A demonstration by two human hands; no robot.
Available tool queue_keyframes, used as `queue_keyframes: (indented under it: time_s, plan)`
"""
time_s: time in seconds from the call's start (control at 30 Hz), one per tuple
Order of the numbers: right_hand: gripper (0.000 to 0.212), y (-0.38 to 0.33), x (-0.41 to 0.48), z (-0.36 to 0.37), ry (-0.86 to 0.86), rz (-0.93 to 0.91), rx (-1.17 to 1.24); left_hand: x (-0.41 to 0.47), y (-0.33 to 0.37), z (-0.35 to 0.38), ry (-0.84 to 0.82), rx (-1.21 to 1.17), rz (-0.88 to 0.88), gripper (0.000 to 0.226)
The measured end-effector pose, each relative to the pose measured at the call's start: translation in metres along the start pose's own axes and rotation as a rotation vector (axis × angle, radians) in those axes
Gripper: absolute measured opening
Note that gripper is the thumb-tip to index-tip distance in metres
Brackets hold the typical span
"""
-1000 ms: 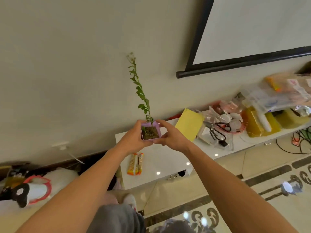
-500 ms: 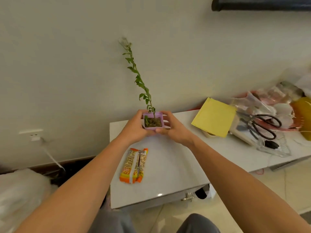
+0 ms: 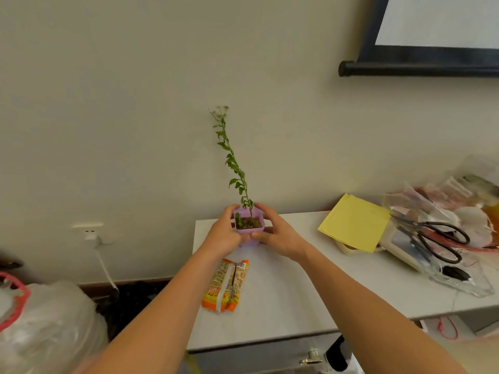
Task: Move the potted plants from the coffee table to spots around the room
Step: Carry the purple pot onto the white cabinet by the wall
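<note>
We have the purple pot (image 3: 248, 228) cupped between both hands at the far left end of the white cabinet top (image 3: 283, 287), close to the wall. Left hand (image 3: 223, 233) wraps the pot's left side, fingers curled round it; right hand (image 3: 275, 233) closes on the right side, thumb along the near rim. We cannot tell whether the base is touching the top or just above it; our fingers hide it.

The plant (image 3: 234, 166) is a single tall thin stem, leaning left and toward the wall, top-heavy by the look of it.

Our reading: this is the set-down.
- Lower straight, keep the pot level, let the base land flat before easing either hand.
- Release one hand at a time; the stem could tip a light pot.
- Leave room from the wall so the stem tip does not press on it.
- The snack packet (image 3: 226, 284) lies just near of the pot; the yellow paper (image 3: 353, 222) and scissors (image 3: 437, 238) sit well to the right, clear of us.
</note>
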State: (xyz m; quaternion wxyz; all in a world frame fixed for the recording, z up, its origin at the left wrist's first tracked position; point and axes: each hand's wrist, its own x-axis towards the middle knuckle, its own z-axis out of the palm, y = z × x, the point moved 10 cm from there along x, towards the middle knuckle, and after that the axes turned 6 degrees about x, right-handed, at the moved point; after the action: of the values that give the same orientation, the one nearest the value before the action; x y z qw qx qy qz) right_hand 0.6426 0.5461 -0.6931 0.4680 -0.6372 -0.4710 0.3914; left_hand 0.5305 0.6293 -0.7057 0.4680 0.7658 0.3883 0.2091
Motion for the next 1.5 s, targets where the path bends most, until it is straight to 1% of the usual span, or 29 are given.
queue_keyframes:
  time_s: [0.07,0.13,0.27,0.33,0.4,0.47,0.57,0.63,0.73,0.8,0.9,1.03,1.13,1.2,1.33,1.5]
  plan:
    - [0.065,-0.008,0.005,0.007,0.013,-0.006,-0.003,0.001,-0.003,-0.01,0.037,0.008,-0.023,0.082]
    - [0.05,-0.014,0.012,0.011,0.053,-0.015,-0.013,0.003,-0.007,-0.02,0.067,0.003,-0.037,0.08]
    - [0.027,-0.027,0.026,0.013,0.183,-0.086,-0.144,0.007,-0.016,-0.033,0.12,-0.026,-0.047,0.079]
    - [0.016,-0.029,0.032,0.014,0.231,-0.11,-0.169,0.008,-0.019,-0.035,0.123,-0.055,-0.027,0.077]
    - [0.011,-0.031,0.038,0.013,0.27,-0.134,-0.165,0.007,-0.021,-0.037,0.125,-0.075,0.019,0.073]
    - [0.013,-0.032,0.043,0.011,0.304,-0.146,-0.184,0.007,-0.019,-0.038,0.126,-0.102,0.051,0.069]
    - [0.018,-0.032,0.051,0.01,0.325,-0.117,-0.244,0.01,-0.015,-0.04,0.139,-0.129,0.08,0.063]
    - [0.014,-0.033,0.055,0.007,0.345,-0.102,-0.267,0.012,-0.012,-0.041,0.153,-0.12,0.087,0.065]
    - [0.011,-0.035,0.059,0.003,0.39,-0.103,-0.33,0.015,-0.011,-0.042,0.151,-0.123,0.083,0.072]
    - [0.012,-0.036,0.061,0.002,0.412,-0.106,-0.372,0.017,-0.013,-0.043,0.156,-0.097,0.082,0.068]
    - [0.013,-0.038,0.066,0.006,0.401,-0.116,-0.384,0.017,-0.014,-0.045,0.167,-0.039,0.098,0.061]
    - [0.013,-0.04,0.067,0.006,0.393,-0.138,-0.412,0.016,-0.011,-0.045,0.164,-0.023,0.121,0.055]
    - [0.012,-0.043,0.064,0.006,0.399,-0.19,-0.438,0.017,-0.009,-0.045,0.16,-0.005,0.144,0.049]
    - [0.012,-0.047,0.062,0.009,0.372,-0.236,-0.452,0.017,-0.008,-0.044,0.156,0.023,0.159,0.049]
    - [0.011,-0.047,0.062,0.01,0.335,-0.249,-0.36,0.019,-0.007,-0.043,0.155,0.046,0.165,0.047]
    - [0.006,-0.044,0.062,0.009,0.338,-0.266,-0.344,0.021,-0.007,-0.043,0.166,0.053,0.167,0.045]
